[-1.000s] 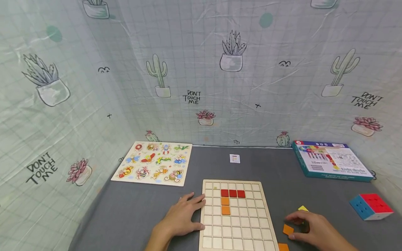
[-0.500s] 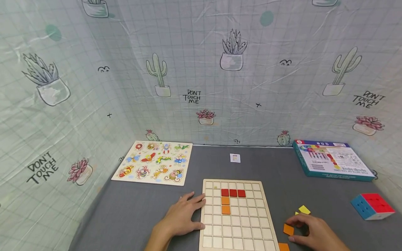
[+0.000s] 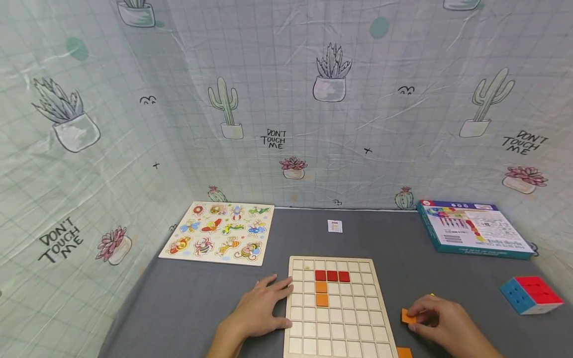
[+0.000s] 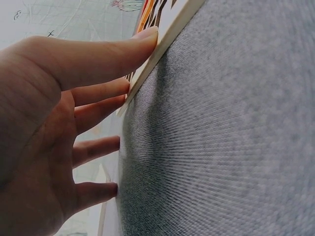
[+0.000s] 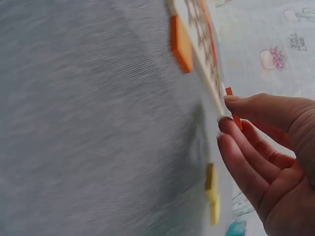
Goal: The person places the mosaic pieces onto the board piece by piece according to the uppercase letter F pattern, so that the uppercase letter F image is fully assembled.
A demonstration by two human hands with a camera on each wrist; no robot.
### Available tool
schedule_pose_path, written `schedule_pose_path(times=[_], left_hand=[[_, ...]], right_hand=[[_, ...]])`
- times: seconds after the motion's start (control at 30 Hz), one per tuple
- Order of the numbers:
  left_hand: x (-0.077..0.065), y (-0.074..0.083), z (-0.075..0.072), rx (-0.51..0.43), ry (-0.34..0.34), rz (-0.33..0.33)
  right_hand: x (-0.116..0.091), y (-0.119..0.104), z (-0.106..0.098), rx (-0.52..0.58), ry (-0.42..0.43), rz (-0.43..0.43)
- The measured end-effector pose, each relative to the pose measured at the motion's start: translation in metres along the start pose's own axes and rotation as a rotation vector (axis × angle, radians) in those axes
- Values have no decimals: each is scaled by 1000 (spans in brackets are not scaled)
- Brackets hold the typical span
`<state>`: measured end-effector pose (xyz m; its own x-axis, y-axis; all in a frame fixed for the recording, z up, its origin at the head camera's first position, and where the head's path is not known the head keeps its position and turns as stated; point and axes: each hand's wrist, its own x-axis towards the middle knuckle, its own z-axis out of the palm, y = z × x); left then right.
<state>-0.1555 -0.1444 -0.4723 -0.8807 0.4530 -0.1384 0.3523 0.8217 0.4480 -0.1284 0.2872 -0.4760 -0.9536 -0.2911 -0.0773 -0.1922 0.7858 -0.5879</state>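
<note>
A wooden grid board lies on the grey table, with three red tiles in a row and two orange tiles below the leftmost red one. Along its left edge rests my left hand, fingers spread, thumb and fingertips touching the rim; the left wrist view shows the thumb on that edge. To the right of the board, my right hand pinches an orange square tile between thumb and fingers. In the right wrist view this orange tile appears edge-on, off the table.
Another orange tile lies at the board's lower right edge. Yellow tiles sit near the right hand, mostly hidden in the head view. Farther off are a puzzle cube, a boxed game, an insect puzzle board and a small card.
My right hand has taken hold of the orange tile and lifted it, moving slightly up and left in the head view. The left hand stays on the board's edge.
</note>
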Motion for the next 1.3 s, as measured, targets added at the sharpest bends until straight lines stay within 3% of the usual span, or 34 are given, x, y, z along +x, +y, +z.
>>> schedule_pose_path(times=[0.13, 0.23, 0.4, 0.6, 0.9, 1.3], left_hand=[[0, 0, 0, -6, -3, -7], [0, 0, 0, -7, -5, -10], [0, -1, 1, -6, -8, -8], [0, -1, 1, -4, -5, -5], [0, 1, -1, 7, -3, -10], [0, 1, -2, -4, -6, -16]], right_hand=[[3, -14, 1, -4, 107, -85], [7, -26, 3, 38, 141, -113], [16, -44, 7, 156, 118, -134], [29, -64, 19, 254, 116, -218], [48, -99, 42, 325, 78, -240], [64, -115, 79, 332, 76, -275]])
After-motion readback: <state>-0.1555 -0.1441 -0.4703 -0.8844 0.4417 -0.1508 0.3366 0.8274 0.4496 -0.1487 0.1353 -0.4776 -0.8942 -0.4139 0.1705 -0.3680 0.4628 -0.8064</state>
